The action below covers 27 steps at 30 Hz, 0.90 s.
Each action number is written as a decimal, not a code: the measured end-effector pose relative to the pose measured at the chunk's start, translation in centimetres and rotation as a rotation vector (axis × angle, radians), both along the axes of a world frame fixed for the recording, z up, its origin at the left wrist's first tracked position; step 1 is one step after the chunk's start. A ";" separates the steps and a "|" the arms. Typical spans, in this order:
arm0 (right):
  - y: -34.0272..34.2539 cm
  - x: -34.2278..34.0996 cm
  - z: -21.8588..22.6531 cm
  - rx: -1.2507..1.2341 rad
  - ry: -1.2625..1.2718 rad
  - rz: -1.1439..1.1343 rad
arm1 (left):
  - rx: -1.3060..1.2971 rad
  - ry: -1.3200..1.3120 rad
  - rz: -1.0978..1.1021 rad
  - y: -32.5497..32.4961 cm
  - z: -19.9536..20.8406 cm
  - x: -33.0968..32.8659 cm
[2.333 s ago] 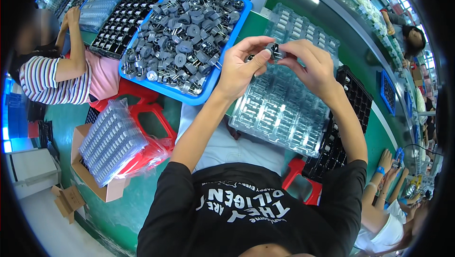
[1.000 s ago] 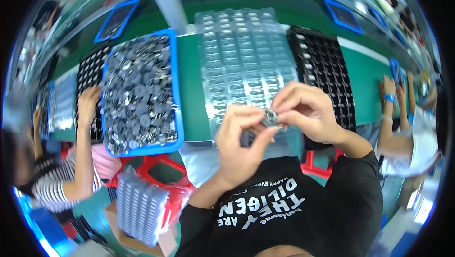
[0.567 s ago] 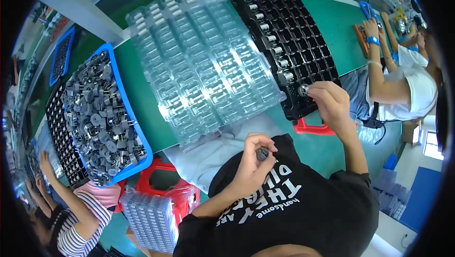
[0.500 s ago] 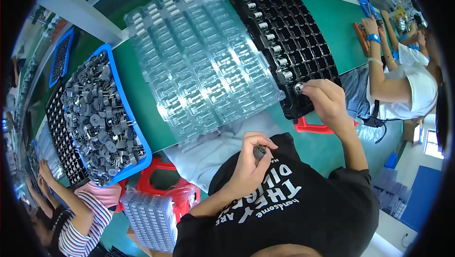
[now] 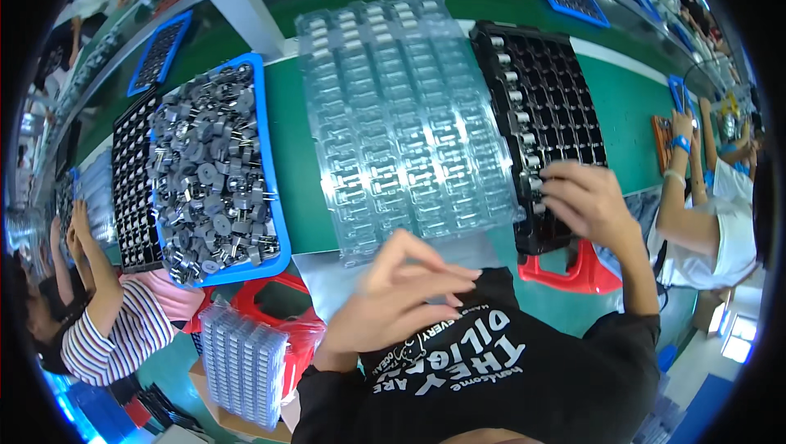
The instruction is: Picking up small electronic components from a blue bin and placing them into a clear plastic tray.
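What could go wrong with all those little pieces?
The right hand might bump the silvery parts lined up in the black tray, maybe knocking one loose. The gray pronged parts are heaped in the blue bin, so a jolt could spill some. The clear plastic tray pokes past the table edge, so a nudge might shift it.
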State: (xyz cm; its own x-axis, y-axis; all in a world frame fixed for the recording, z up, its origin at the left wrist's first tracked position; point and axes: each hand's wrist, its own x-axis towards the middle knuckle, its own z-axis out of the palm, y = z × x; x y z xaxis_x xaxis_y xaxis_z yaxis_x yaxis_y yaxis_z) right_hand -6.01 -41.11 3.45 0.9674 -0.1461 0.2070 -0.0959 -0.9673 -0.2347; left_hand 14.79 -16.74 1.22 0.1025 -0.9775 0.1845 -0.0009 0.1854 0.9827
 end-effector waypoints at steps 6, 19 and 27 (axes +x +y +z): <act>-9.5 16.0 -0.3 -0.040 -0.250 0.209 | -0.482 0.219 0.451 -2.1 1.8 1.0; -12.2 25.9 -1.0 -0.049 0.062 0.328 | -0.652 0.251 0.546 -0.6 -1.7 3.4; -12.1 25.6 -2.0 -0.174 0.045 0.362 | -0.520 0.332 0.634 -0.7 -2.8 3.4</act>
State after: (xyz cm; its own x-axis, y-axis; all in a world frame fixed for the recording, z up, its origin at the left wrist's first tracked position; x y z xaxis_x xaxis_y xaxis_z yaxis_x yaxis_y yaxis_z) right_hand 19.55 -53.26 1.49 0.9586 0.2389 0.1546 0.2516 -0.9654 -0.0682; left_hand 18.18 -17.40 -1.54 0.7239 -0.5194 0.4541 0.0152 0.6700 0.7422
